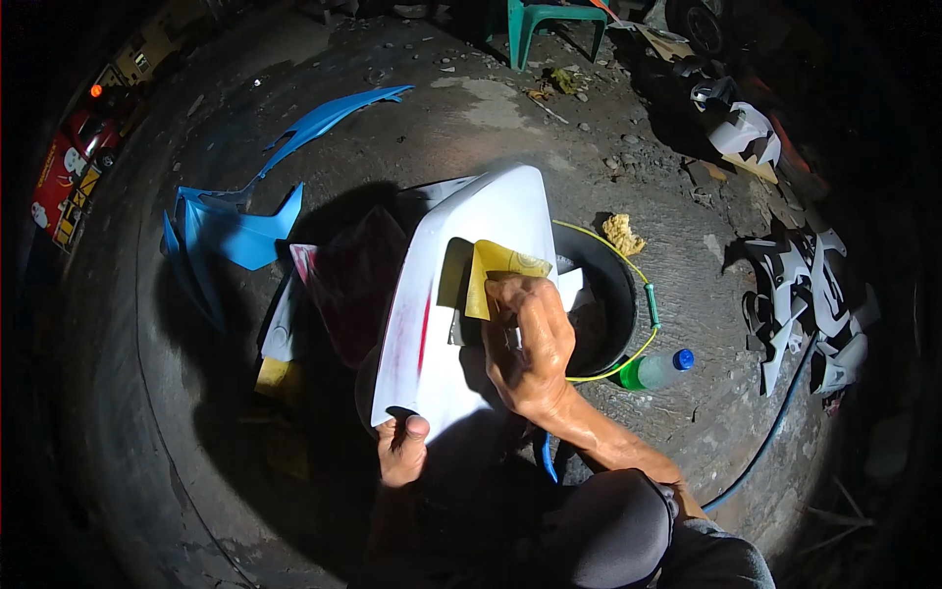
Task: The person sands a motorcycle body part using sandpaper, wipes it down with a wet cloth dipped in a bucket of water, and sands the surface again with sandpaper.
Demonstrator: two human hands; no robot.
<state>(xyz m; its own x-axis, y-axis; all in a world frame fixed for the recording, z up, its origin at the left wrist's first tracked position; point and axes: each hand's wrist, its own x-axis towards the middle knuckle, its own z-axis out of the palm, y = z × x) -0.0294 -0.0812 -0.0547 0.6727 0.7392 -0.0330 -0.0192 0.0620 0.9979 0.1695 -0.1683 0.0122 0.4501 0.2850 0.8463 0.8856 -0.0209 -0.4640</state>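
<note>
A white motorcycle body panel (510, 211) with a rectangular opening and reddish worn patches along its left side stands tilted in front of me. My left hand (402, 452) grips its lower left corner, thumb on the near face and the other fingers hidden behind. Over the panel's opening, my right hand (530, 344) is closed on a folded sheet of yellow sandpaper (491, 263). The sheet's upper part sticks out above the fingers; whether it touches the panel I cannot tell. My wet right forearm comes in from the lower right.
Right of the panel is a black bucket (620, 304) with a yellow-cord handle, beside a yellow sponge (623, 234) and a blue-capped green bottle (655, 369). Blue panels (240, 226) and a dark red panel (358, 285) lie left. White parts (810, 285) and a hose (770, 447) lie right; a green chair (554, 18) stands behind.
</note>
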